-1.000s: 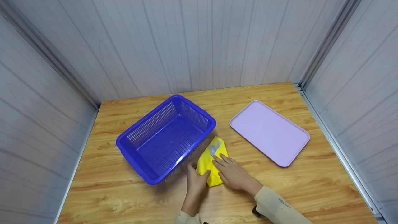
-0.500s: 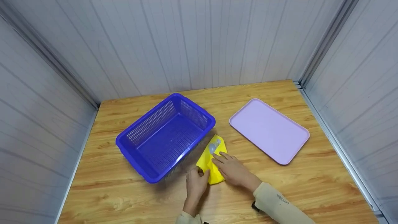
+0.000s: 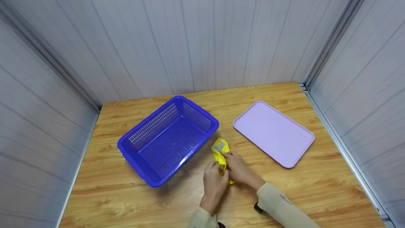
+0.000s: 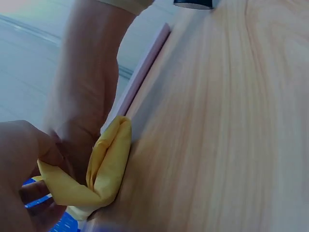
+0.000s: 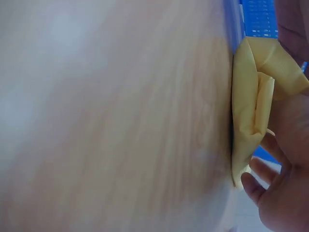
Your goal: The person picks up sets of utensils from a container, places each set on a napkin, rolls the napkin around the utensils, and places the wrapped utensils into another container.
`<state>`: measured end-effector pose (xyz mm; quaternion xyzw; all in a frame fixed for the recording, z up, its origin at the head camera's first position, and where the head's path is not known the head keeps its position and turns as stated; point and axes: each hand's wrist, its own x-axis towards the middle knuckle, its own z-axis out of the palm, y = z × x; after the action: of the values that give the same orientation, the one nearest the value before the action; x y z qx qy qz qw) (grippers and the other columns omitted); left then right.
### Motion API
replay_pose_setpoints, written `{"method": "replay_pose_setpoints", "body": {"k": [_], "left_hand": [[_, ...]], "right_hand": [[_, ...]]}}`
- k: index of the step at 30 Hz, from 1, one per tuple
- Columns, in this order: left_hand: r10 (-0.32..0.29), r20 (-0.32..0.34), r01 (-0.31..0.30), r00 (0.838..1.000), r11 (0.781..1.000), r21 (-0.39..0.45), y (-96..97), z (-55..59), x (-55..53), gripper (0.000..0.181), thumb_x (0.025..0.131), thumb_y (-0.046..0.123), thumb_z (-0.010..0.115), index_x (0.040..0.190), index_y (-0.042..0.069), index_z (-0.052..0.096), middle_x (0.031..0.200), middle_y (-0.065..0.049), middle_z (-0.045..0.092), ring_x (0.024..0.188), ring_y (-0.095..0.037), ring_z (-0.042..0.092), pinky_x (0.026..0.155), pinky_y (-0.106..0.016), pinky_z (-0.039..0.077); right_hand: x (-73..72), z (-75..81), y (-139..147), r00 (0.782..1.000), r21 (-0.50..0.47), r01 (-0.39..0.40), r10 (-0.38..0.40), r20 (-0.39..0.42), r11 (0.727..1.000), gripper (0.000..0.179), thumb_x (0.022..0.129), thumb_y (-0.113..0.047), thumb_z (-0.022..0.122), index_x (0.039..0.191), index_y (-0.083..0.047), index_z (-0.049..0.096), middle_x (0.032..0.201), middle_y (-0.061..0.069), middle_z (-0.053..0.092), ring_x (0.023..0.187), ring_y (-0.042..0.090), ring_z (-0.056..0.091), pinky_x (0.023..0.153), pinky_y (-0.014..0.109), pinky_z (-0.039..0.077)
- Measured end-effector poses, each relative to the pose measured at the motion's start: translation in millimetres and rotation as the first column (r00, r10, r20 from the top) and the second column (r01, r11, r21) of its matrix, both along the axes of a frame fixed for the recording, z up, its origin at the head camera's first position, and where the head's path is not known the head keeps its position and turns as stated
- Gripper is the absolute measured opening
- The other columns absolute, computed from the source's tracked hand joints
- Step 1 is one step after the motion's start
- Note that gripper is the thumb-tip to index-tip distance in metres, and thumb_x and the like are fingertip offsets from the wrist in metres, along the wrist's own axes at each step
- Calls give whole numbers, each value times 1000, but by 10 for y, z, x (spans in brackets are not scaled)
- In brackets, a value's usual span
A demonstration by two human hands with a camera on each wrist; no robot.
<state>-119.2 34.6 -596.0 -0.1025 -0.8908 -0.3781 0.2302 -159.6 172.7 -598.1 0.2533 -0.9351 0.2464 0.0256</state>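
A yellow cloth napkin (image 3: 219,157), partly folded, lies on the wooden table between my hands. Grey heads of a spoon (image 3: 216,148) and a fork (image 3: 221,144) show at its far end. My left hand (image 3: 214,181) pinches the napkin's left edge, lifted and turned over towards the right. My right hand (image 3: 239,168) rests on the right side with its fingertips by the spoon. Both wrist views show the raised fold of the napkin (image 4: 112,169) as a curved band, and the right wrist view shows the right hand's fingers (image 5: 264,170) against it. The cutlery's handles are hidden.
A blue perforated basket (image 3: 139,176) stands just left of the napkin, nothing inside. To the right lies a flat pink tray (image 3: 274,134). Pale panelled walls (image 3: 202,47) enclose the table (image 3: 120,202) at the back and both sides.
The left hand has moved right and up, carrying the napkin's left edge over towards the right hand. The napkin now looks narrower. The right hand has shifted only slightly.
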Motion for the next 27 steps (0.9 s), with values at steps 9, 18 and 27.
{"method": "replay_pose_setpoints", "body": {"k": [9, 18, 27], "left_hand": [[-99, -62, 94, 993, 993, -75, 132, -54, -6, 21, 71, 1, 73, 69, 9, 54, 72, 1, 53, 58, -12, 48, 51, -26, 45], [-215, -36, 215, 976, 977, 0, 126, -136, -28, 15, 84, -4, 64, 82, 6, 52, 79, -2, 53, 68, -14, 53, 59, -27, 50], [-350, 46, 350, 935, 937, 8, 105, -188, -46, 10, 96, -3, 55, 105, -1, 55, 121, -20, 60, 127, -35, 48, 103, -38, 40]], "right_hand": [[-74, -14, 79, 904, -82, 337, -297, 308, 938, 10, 81, -2, 66, 85, -11, 63, 73, -4, 57, 67, 15, 51, 62, 34, 46], [-140, -21, 120, 867, -24, 332, -295, 402, 943, 17, 73, 1, 65, 67, -12, 56, 58, -4, 41, 55, 14, 41, 50, 28, 33], [-222, -12, 188, 836, -131, 307, -201, 510, 943, 13, 76, -4, 71, 69, -9, 62, 58, -4, 46, 53, 13, 45, 48, 25, 39]]}}
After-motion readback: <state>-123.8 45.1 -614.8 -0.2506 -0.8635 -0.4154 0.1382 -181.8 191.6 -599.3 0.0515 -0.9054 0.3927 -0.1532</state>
